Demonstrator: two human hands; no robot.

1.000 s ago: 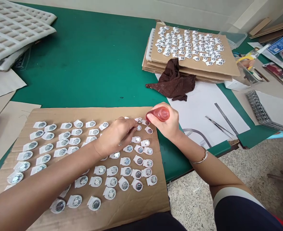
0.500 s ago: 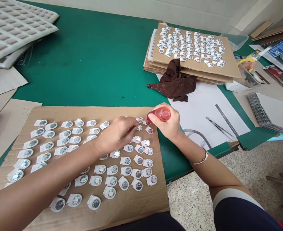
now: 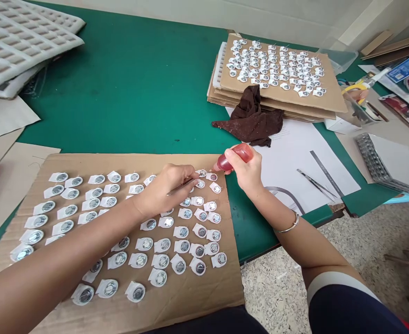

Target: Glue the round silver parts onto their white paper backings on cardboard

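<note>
My left hand [image 3: 168, 188] is closed around slim metal tweezers [image 3: 181, 187], over the right part of a cardboard sheet [image 3: 149, 313]. My right hand [image 3: 248, 171] grips a red squeeze bottle [image 3: 237, 157] beside the sheet's upper right corner, its narrow end pointing down and left. Near that end lies a small round metallic piece on a white tab [image 3: 212, 176], and a similar tabbed piece [image 3: 215, 188] sits just below. Rows of these tabbed discs [image 3: 144, 244] cover the cardboard; my left arm and hand hide some.
Stacked cardboard sheets [image 3: 284, 99] bearing more discs stand at the back right, a brown cloth [image 3: 255, 118] against them. Another pair of tweezers [image 3: 316, 185] and a steel ruler [image 3: 326, 173] lie on white paper. White grid trays [image 3: 23, 46] are at upper left.
My right hand has shifted slightly up and right, drawing the bottle's tip away from the corner disc. My left hand has moved a little left, still holding the tweezers.
</note>
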